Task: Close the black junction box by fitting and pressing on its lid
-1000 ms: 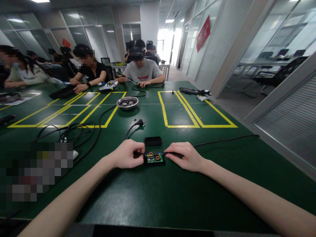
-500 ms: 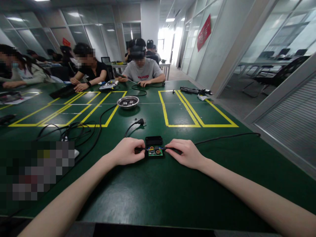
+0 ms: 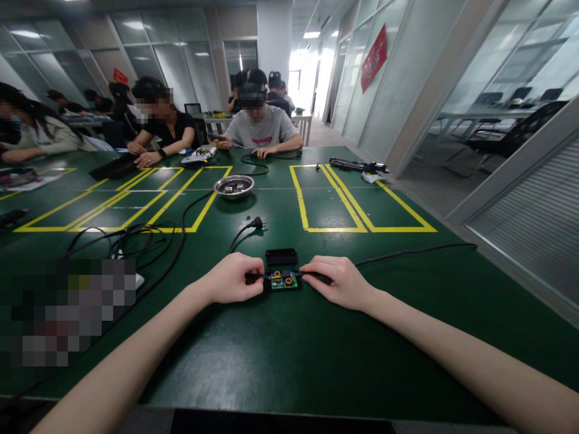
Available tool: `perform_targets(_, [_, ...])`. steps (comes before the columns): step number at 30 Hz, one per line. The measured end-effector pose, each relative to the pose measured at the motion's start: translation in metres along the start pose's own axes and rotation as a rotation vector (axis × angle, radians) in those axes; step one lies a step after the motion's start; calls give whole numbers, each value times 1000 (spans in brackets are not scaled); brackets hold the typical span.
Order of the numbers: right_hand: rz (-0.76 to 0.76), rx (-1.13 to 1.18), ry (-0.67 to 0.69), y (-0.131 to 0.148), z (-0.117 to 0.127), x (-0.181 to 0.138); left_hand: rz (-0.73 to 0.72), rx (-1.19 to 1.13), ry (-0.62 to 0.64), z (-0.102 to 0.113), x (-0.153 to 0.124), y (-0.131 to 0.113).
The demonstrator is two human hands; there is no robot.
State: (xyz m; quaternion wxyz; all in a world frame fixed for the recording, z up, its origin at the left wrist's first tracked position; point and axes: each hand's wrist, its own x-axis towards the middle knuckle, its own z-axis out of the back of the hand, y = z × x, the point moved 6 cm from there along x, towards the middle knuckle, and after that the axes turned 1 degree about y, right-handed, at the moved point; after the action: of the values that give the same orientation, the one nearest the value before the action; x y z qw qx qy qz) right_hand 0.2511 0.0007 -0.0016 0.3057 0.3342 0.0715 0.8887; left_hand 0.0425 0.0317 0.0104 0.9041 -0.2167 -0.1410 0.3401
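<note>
A small open black case with a green circuit board point(image 3: 283, 281) inside lies on the green table point(image 3: 289, 349) in front of me. My left hand point(image 3: 233, 279) is closed, pinching the black cable at the board's left end. My right hand point(image 3: 340, 280) is closed on the black cable at the board's right end, and that cable point(image 3: 416, 250) runs off to the right. The case's black lid point(image 3: 281, 257) lies just behind the board, apart from both hands.
A plug point(image 3: 256, 223) on a black lead lies behind the lid. A metal bowl point(image 3: 234, 187) with small parts stands farther back. Tangled black cables point(image 3: 136, 241) lie at the left. Yellow tape outlines point(image 3: 335, 205) mark the table. Other people sit at the far side.
The board and both hands moved slightly away from me, up to the black lid, and have stayed about there. Both hands kept their grip on the cable ends.
</note>
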Motion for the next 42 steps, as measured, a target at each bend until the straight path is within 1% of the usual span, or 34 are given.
perform_targets(10, [-6,-19,-12,-1,1,0,-4,-39,20,-3,0,0])
perform_targets(15, [-10,-1,19,-4,-2,-1,-34,6,4,-3,0,-1])
perform_targets(20, [16,28,27,-3,-3,1,-16,16,11,-5,1,1])
perform_targets(23, [24,35,63,-3,-3,1,-7,13,25,-5,1,1])
perform_targets(27, [54,-10,120,-3,-4,0,-3,13,52,-3,0,-1])
perform_targets(33, [54,-102,204,-4,-5,0,13,20,104,0,-3,-3])
perform_targets(39, [104,-166,223,4,-2,4,36,93,125,-1,-3,-3])
perform_targets(42, [126,-207,224,7,-1,5,39,183,97,0,-4,-4])
